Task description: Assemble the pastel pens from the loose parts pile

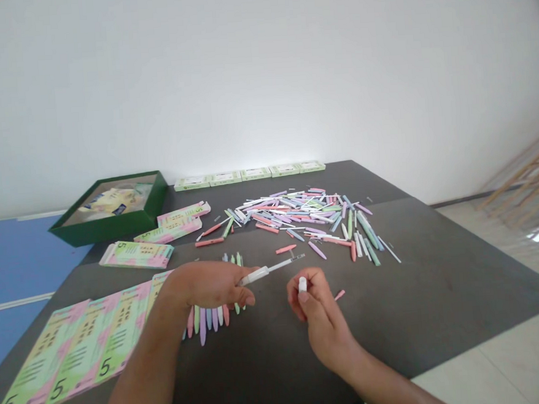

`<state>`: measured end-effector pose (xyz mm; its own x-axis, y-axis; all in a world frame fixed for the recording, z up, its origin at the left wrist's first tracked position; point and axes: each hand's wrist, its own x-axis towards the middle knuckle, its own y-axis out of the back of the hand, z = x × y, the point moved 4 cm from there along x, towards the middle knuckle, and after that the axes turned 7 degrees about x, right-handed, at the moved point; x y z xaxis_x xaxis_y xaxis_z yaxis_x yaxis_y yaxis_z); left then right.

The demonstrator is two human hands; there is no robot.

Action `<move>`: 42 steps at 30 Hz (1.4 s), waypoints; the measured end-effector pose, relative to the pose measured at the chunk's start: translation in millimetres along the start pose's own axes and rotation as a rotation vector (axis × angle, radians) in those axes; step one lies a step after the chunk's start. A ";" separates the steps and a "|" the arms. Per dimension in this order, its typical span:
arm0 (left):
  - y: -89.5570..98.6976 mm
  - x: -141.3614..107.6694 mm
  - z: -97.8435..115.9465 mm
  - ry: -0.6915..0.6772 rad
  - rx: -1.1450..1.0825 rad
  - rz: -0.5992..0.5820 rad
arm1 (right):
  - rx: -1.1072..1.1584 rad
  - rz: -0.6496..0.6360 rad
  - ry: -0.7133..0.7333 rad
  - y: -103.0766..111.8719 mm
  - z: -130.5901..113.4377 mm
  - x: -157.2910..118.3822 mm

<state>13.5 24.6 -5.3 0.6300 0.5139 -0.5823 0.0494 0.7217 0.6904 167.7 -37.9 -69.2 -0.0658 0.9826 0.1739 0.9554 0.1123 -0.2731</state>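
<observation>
Just above the dark tabletop [271,362], your right hand [321,318] is curled half closed, pinching a small white pen part [302,284] between thumb and fingers, with a pink pen piece [339,295] just beside it. Your left hand [206,285] grips a slim white pen [269,269], its tip pointing toward your right hand, above a row of pastel pen barrels [208,322]. Left of these lie fanned printed cards marked 5 [63,358]. Farther off sprawl a heap of loose pastel pen parts [298,215], an open green box [113,207] and, along the far edge, a row of flat green-and-white boxes [249,176].
</observation>
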 end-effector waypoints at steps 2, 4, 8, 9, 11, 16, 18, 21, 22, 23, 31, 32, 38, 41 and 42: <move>1.4 0.1 -0.4 0.019 0.049 0.015 | 0.113 -0.041 -0.075 12.2 -6.6 9.6; 2.3 0.0 -0.8 0.040 0.079 0.020 | 0.199 -0.061 -0.123 25.6 -14.6 21.1; 2.0 -0.6 -2.5 0.056 0.052 0.001 | -0.093 -0.113 0.025 48.7 -41.3 37.5; 1.7 -0.7 -2.7 0.053 0.046 -0.007 | -0.231 -0.127 0.105 52.0 -50.7 39.2; 1.7 -0.7 -2.3 0.045 0.041 -0.014 | -0.476 -0.140 0.264 54.9 -70.0 40.5; 2.8 -0.2 -0.7 0.060 0.058 -0.001 | -0.720 -0.190 0.396 51.7 -95.9 43.0; 2.5 0.5 -0.9 0.061 0.076 -0.003 | -0.749 -0.227 0.397 49.1 -96.8 44.2; 1.3 1.9 -2.3 0.053 0.072 -0.015 | -0.769 -0.264 0.394 45.8 -94.5 45.2; 1.2 2.2 -2.7 0.050 0.065 -0.016 | -0.769 -0.271 0.394 45.0 -93.9 45.4; 1.2 2.4 -2.9 0.046 0.059 -0.016 | -0.766 -0.275 0.393 44.3 -93.5 45.5; 1.7 2.5 -1.7 0.051 0.052 -0.017 | -0.759 -0.305 0.408 42.9 -94.2 47.2; 1.6 2.6 -1.9 0.047 0.056 -0.013 | -0.759 -0.309 0.409 42.9 -94.1 47.5; 1.0 3.2 -4.0 0.064 0.043 -0.003 | -0.796 -0.329 0.401 40.4 -93.1 47.9; 1.1 3.1 -2.5 0.071 0.031 -0.013 | -0.812 -0.343 0.405 37.8 -94.0 48.2; 1.3 2.9 -1.7 0.072 0.031 -0.017 | -0.822 -0.351 0.403 36.7 -94.5 48.3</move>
<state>14.1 27.7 -6.8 0.5712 0.5348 -0.6227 0.0842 0.7164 0.6926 226.8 -0.3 18.6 -0.4276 0.7714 0.4713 0.8131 0.1005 0.5734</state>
